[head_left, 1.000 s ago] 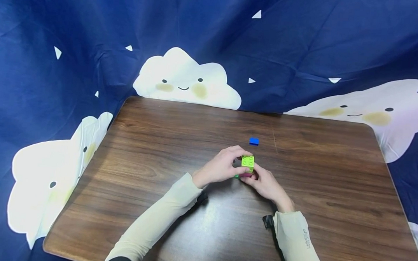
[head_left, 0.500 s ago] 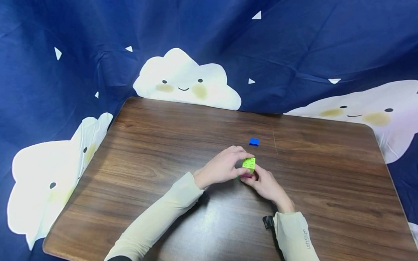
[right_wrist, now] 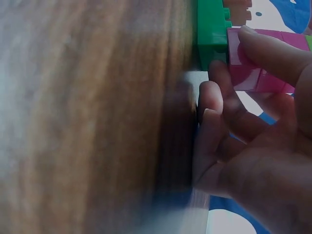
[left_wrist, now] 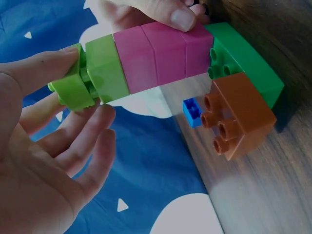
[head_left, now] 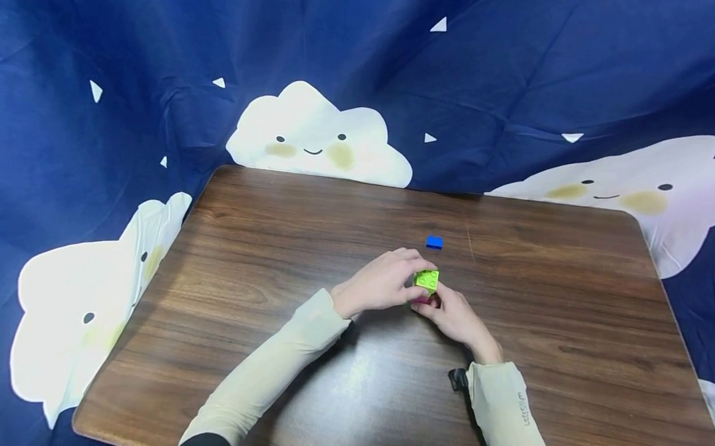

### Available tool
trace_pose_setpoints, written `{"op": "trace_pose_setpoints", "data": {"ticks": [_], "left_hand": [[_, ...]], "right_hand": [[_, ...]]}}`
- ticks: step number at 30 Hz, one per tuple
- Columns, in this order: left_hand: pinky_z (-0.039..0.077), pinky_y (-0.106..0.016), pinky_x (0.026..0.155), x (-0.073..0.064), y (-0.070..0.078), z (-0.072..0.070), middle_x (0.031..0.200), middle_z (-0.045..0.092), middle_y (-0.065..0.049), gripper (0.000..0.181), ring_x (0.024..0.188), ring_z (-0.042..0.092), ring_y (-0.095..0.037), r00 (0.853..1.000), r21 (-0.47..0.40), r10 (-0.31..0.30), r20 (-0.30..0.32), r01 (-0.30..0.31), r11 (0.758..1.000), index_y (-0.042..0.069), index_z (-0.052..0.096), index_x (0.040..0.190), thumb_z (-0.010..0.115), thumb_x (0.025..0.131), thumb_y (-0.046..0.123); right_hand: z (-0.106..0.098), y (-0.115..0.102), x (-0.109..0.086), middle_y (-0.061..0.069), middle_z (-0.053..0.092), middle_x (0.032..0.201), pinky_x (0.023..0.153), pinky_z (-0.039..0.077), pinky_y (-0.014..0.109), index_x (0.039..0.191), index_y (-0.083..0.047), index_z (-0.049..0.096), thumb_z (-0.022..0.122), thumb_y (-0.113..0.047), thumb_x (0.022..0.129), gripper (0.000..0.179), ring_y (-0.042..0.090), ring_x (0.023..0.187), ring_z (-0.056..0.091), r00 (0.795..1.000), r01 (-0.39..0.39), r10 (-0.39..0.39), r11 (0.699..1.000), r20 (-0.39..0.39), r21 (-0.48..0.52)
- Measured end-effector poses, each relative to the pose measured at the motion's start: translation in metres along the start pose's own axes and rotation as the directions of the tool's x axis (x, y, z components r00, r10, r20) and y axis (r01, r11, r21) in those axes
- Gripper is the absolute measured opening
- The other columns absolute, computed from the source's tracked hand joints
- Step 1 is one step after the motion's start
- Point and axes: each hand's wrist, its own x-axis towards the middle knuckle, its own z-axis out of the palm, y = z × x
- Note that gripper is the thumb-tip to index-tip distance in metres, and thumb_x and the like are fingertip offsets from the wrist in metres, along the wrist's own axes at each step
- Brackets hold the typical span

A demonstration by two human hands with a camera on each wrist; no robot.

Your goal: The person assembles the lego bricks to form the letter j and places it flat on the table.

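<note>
In the left wrist view, a tower of toy building bricks has a green brick at its foot, pink bricks on that, and a lime brick above. My left hand pinches another lime brick between thumb and fingers. It sits crooked at the tower's top, with a gap on one side. Low on the tower, my right hand grips the pink bricks, its thumb lying on them in the right wrist view. A brown brick adjoins the green one; how they join is unclear.
A small blue brick lies on the wooden table, beyond both hands. Behind the table hangs a blue curtain with cloud prints.
The top lime brick has shifted slightly right and turned a little, with my left hand moving along with it. My right hand stays almost still on the pink bricks.
</note>
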Motion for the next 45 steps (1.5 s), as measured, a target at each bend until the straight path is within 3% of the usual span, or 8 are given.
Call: {"op": "trace_pose_setpoints", "data": {"ticks": [6, 11, 19, 27, 45], "left_hand": [[0.046, -0.026, 0.092, -0.0023, -0.0012, -0.0005, 0.117, 0.064, -0.002, 0.040, 0.107, 0.058, -0.017, 0.999, -0.082, -0.042, 0.002, 0.042, 0.996, 0.008, 0.060, 0.128, 0.065, 0.092, 0.025], [0.046, -0.027, 0.094, -0.0038, -0.0013, -0.0002, 0.118, 0.065, -0.002, 0.043, 0.108, 0.058, -0.014, 0.999, -0.069, -0.040, -0.023, 0.038, 0.997, 0.007, 0.060, 0.129, 0.065, 0.092, 0.027], [0.047, -0.028, 0.084, -0.0038, -0.0017, 0.0006, 0.115, 0.067, 0.002, 0.040, 0.099, 0.057, -0.015, 0.998, 0.053, -0.007, -0.064, 0.011, 0.999, 0.013, 0.065, 0.125, 0.067, 0.090, 0.031], [0.046, -0.028, 0.079, -0.0034, -0.0004, 0.0031, 0.114, 0.068, 0.005, 0.038, 0.094, 0.056, -0.015, 0.995, 0.189, 0.045, -0.086, -0.028, 0.982, 0.016, 0.067, 0.123, 0.065, 0.090, 0.034], [0.043, -0.026, 0.074, -0.0067, -0.0038, 0.0082, 0.112, 0.067, 0.009, 0.040, 0.091, 0.054, -0.014, 0.990, 0.269, 0.077, -0.115, -0.043, 0.962, 0.019, 0.066, 0.124, 0.062, 0.091, 0.041]], "right_hand": [[-0.0002, -0.0010, 0.0008, -0.001, 0.053, 0.074, 0.062, 0.037, 0.026, 0.113, -0.014, 0.058, 0.068, -0.029, 0.089, 0.029, 0.014, 0.068, 0.047, 1.000, 0.001, -0.001, 1.000, 0.007, 0.006], [-0.0014, -0.0002, 0.0007, -0.001, 0.053, 0.075, 0.062, 0.037, 0.026, 0.116, -0.014, 0.058, 0.068, -0.029, 0.090, 0.032, 0.014, 0.069, 0.047, 1.000, 0.000, 0.000, 1.000, 0.010, 0.007], [-0.0016, -0.0004, 0.0014, -0.001, 0.055, 0.076, 0.062, 0.038, 0.026, 0.119, -0.013, 0.058, 0.068, -0.028, 0.090, 0.034, 0.014, 0.069, 0.048, 1.000, -0.008, 0.008, 1.000, 0.013, 0.011], [-0.0016, -0.0002, 0.0012, -0.001, 0.054, 0.075, 0.062, 0.038, 0.026, 0.116, -0.012, 0.059, 0.069, -0.028, 0.089, 0.033, 0.014, 0.069, 0.048, 1.000, -0.009, 0.009, 1.000, 0.008, 0.002], [0.0017, 0.0030, -0.0002, -0.002, 0.053, 0.073, 0.060, 0.037, 0.025, 0.125, -0.013, 0.056, 0.068, -0.033, 0.089, 0.043, 0.012, 0.066, 0.047, 1.000, -0.010, 0.010, 1.000, -0.002, 0.015]]}}
